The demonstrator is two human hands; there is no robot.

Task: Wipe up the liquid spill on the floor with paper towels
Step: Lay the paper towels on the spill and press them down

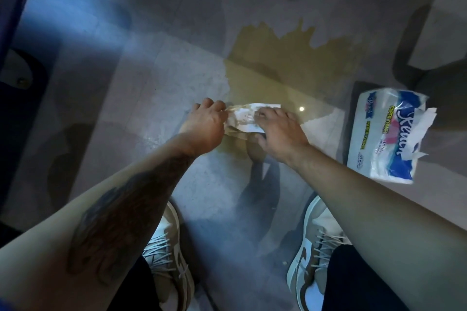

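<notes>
Starting from the biggest thing, we have the pale speckled tiled floor (151, 70). On it lies the broad yellow-brown liquid spill (285, 65), which spreads away from us and runs back between our hands. Most of it looks unwiped, so we judge the job to be early. To the right of the puddle, apart from the wet, lies the opened blue-and-white plastic pack of paper towels (389, 134). Our beige laced shoes (313, 255) stand on the near side of the spill. At the spill's near edge the crumpled white paper towel (243, 118), blotched brown, lies on the floor. Our left hand (206, 124) pinches its left end, grip closed on the paper. Our right hand (280, 131) bends its fingers down over the right part with the thumb at the near edge, grip likewise gathered on the towel. To do this well, we should press down and draw the liquid inward from the margin, never outward toward the pack or our shoes. The sheet looks nearly soaked and may tear, so we should fold it once, then take fresh sheets for the far pool.
</notes>
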